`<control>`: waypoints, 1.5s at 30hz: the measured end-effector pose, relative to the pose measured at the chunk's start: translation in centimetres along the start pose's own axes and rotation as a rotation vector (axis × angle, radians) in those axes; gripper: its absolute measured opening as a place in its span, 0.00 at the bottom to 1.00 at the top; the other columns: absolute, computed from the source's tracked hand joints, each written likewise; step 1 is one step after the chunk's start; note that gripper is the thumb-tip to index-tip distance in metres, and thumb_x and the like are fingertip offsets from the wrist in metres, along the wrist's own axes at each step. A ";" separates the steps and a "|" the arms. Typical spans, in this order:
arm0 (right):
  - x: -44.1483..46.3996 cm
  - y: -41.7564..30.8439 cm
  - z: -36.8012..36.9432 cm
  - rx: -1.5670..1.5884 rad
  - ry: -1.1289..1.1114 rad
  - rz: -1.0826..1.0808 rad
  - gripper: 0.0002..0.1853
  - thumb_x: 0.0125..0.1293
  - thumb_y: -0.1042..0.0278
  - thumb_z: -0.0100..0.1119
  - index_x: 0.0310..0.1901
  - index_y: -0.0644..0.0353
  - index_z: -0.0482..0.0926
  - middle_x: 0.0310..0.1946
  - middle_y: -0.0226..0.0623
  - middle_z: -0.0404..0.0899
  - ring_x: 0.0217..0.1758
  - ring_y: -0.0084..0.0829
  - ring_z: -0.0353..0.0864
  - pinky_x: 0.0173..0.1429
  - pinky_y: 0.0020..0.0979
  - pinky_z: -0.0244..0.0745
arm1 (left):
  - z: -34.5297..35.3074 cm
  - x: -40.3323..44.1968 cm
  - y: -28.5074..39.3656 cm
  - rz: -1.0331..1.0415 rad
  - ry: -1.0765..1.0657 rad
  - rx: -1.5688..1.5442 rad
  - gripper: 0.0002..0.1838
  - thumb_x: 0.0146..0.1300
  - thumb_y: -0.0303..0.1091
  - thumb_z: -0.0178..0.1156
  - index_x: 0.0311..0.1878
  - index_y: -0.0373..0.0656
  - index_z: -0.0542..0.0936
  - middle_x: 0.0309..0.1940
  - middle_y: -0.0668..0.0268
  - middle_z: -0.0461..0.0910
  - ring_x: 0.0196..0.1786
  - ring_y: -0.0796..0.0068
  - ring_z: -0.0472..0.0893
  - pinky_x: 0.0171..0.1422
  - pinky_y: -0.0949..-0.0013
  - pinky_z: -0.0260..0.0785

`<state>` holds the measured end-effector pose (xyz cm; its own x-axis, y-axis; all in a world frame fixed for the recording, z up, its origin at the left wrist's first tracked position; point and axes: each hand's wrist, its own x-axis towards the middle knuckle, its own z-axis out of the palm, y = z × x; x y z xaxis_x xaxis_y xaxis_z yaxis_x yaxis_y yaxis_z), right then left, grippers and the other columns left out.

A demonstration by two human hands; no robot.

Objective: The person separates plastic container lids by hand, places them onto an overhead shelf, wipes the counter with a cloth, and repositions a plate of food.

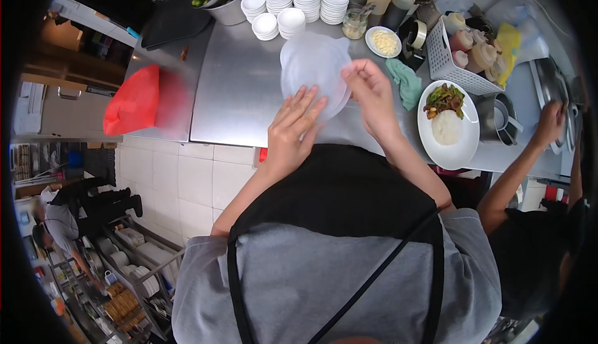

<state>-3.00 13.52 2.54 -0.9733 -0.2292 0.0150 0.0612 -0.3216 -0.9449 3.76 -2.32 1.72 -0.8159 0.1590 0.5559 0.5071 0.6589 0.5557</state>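
Several round, translucent plastic sheets or lids (315,63) overlap in front of me over the steel counter. My left hand (295,119) lies on their near left part, fingers stretched out flat across the surface. At their right edge my right hand (371,91) is closed, with thumb and forefinger pinching the rim. Whether it grips one layer or more I cannot tell. To the right of my right hand stands an oval white plate (426,141) with white rice (446,128) and a cooked vegetable dish (445,101).
Stacked white dishes (306,1) line the counter's back. Nearby are a small bowl of pale chopped food (382,43), a green cloth (405,83) and a white basket of bottles (458,63). A red bag (132,104) sits left. A co-worker's hand (550,123) is at right.
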 end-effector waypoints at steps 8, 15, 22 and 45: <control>-2.2 0.2 1.7 -0.460 -0.172 -0.388 0.13 0.48 0.80 0.60 0.38 0.62 0.73 0.38 0.36 0.74 0.41 0.31 0.75 0.41 0.27 0.71 | -1.2 1.7 1.9 -0.689 0.168 -1.153 0.21 0.63 0.26 0.51 0.60 0.36 0.64 0.56 0.51 0.67 0.54 0.65 0.72 0.52 0.63 0.73; -2.9 -1.8 2.5 -0.531 -0.220 -0.429 0.14 0.48 0.78 0.63 0.38 0.62 0.74 0.38 0.38 0.74 0.40 0.31 0.77 0.42 0.29 0.72 | -2.0 1.0 2.4 -0.752 0.148 -1.195 0.18 0.62 0.25 0.51 0.56 0.34 0.68 0.50 0.56 0.73 0.50 0.68 0.75 0.53 0.65 0.73; -2.7 -2.6 3.0 -0.341 -0.173 -0.312 0.09 0.52 0.77 0.61 0.36 0.63 0.75 0.31 0.35 0.76 0.33 0.27 0.78 0.39 0.25 0.72 | -2.0 1.0 3.1 -0.654 0.173 -1.201 0.13 0.63 0.26 0.50 0.49 0.34 0.73 0.45 0.56 0.76 0.48 0.66 0.76 0.53 0.58 0.72; -2.1 -3.2 2.2 -0.101 -0.301 0.034 0.05 0.55 0.77 0.59 0.34 0.65 0.77 0.32 0.34 0.80 0.36 0.22 0.79 0.44 0.23 0.71 | -1.6 0.5 2.4 -0.530 0.190 -1.074 0.10 0.57 0.18 0.54 0.43 0.33 0.75 0.42 0.54 0.77 0.46 0.64 0.78 0.54 0.56 0.71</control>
<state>-0.70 13.00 6.21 -0.8609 -0.5047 0.0642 0.0559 -0.2192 -0.9741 5.00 -1.81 4.29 -0.9839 -0.1156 0.1363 0.1688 -0.3502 0.9213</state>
